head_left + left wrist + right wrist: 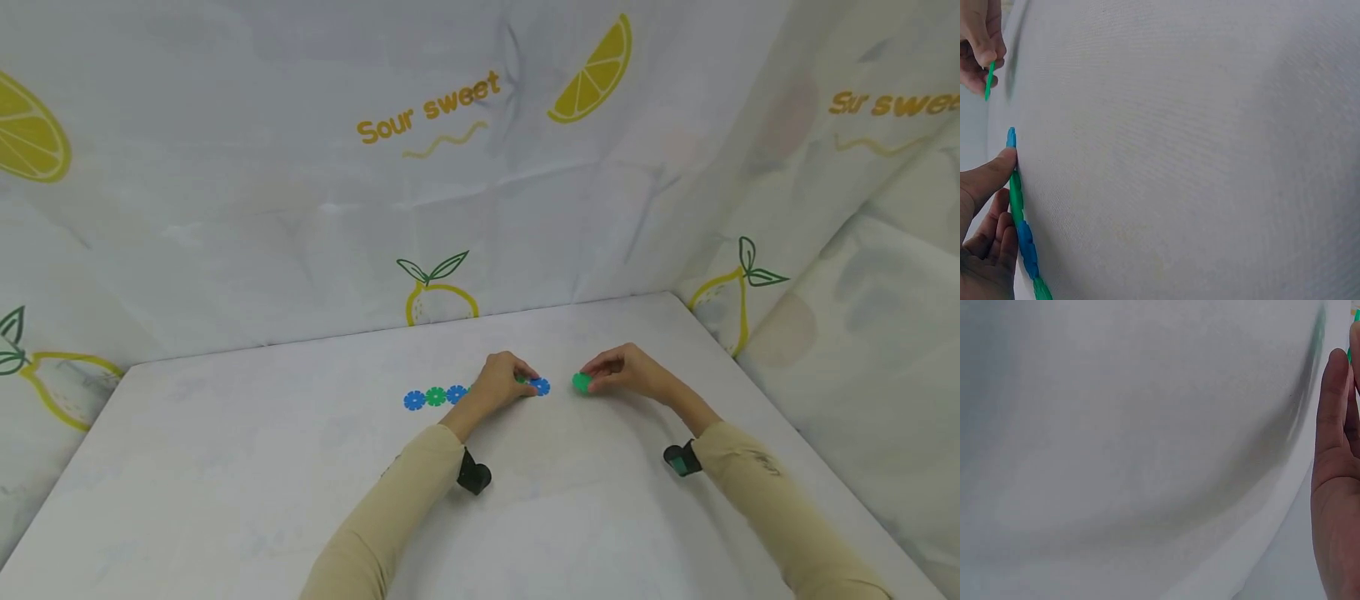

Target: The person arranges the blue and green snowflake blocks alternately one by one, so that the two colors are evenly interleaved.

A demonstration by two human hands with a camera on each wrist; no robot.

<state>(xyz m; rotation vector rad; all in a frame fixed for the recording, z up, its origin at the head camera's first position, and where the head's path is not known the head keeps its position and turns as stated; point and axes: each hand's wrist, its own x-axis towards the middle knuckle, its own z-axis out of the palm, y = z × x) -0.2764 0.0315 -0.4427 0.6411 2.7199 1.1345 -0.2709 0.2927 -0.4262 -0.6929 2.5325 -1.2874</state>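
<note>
A chain of notched plastic snowflake discs, blue and green by turns, lies in a row on the table. My left hand [495, 383] covers part of the row and pinches the blue disc [541, 387] at its right end between thumb and fingers. In the left wrist view, the chain continues below that hand with a green disc [1016, 197] and a blue disc [1027, 249]. Off to the right, apart from the chain, my right hand [628, 372] holds a single green disc [582, 382] by its edge. That loose disc is mostly hidden behind the fingers in the right wrist view.
A white cloth covers the table [247, 492]. Behind it and to the right rise cloth walls [300, 225] with lemon prints and lettering. Each wrist wears a black strapped device [474, 473]. The chain's left end has a blue disc [414, 401].
</note>
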